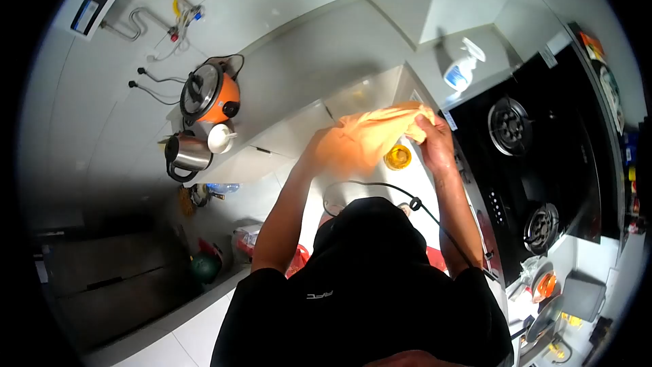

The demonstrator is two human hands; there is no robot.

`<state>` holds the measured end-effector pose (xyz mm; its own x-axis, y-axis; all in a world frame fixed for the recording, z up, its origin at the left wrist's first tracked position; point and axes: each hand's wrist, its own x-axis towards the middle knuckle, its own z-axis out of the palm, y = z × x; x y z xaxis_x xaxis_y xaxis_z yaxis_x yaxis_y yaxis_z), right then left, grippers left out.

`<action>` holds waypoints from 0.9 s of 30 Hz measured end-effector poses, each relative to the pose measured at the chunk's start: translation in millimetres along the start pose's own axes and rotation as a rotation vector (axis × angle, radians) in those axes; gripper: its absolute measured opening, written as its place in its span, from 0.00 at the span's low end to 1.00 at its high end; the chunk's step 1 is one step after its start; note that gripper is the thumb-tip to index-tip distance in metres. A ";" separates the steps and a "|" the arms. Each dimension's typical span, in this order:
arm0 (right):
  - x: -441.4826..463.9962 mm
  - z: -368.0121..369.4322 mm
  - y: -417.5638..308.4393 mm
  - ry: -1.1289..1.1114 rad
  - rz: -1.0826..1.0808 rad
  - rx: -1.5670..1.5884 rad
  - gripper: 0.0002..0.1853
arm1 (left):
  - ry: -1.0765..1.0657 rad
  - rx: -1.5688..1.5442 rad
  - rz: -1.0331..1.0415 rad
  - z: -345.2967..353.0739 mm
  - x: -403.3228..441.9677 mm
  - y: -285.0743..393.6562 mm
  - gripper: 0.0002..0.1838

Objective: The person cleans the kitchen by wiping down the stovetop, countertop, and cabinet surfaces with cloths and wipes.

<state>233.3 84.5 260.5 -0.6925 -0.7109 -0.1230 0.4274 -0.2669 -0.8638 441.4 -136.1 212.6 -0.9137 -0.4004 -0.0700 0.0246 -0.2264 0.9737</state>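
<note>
A light orange cloth is stretched in the air between my two hands, in front of my body. My right hand pinches its right end, thumb and fingers closed on the fabric. My left hand is at the other end, blurred and partly covered by the cloth; its fingers do not show clearly, though the fabric is held up there. Just below the cloth, close to my right hand, is a round container with a yellow-amber look, partly overlapped by the cloth.
A black gas stove lies to my right, with a white spray bottle on the counter beyond. Left stand an orange electric cooker, a steel kettle and a white cup. A black cable crosses before my body.
</note>
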 end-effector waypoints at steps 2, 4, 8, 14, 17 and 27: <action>12.6 19.2 11.2 -0.069 -0.066 0.018 0.15 | -0.176 0.193 -0.040 -55.1 -1.9 -19.6 0.21; 19.3 53.8 16.3 -0.070 -0.078 -0.033 0.15 | -0.122 0.165 -0.053 -85.7 -5.4 -24.2 0.20; 30.1 124.4 27.4 -0.163 -0.085 0.014 0.15 | 0.046 0.127 -0.177 -132.8 -6.6 -9.8 0.21; 76.5 170.4 56.5 -0.107 -0.014 0.152 0.14 | 0.144 0.312 -0.065 -192.9 -16.9 10.0 0.21; 103.6 182.3 59.7 -0.149 -0.018 0.139 0.14 | 0.170 0.480 -0.030 -211.5 -24.6 16.2 0.21; 219.2 206.9 132.7 -0.604 0.033 -0.221 0.36 | 0.422 0.194 -0.008 -213.9 31.7 64.3 0.25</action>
<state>258.4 -241.3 220.1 -0.2042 -0.9748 0.0902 0.2682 -0.1443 -0.9525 500.8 -353.3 226.7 -0.6676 -0.7347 -0.1206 -0.0952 -0.0765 0.9925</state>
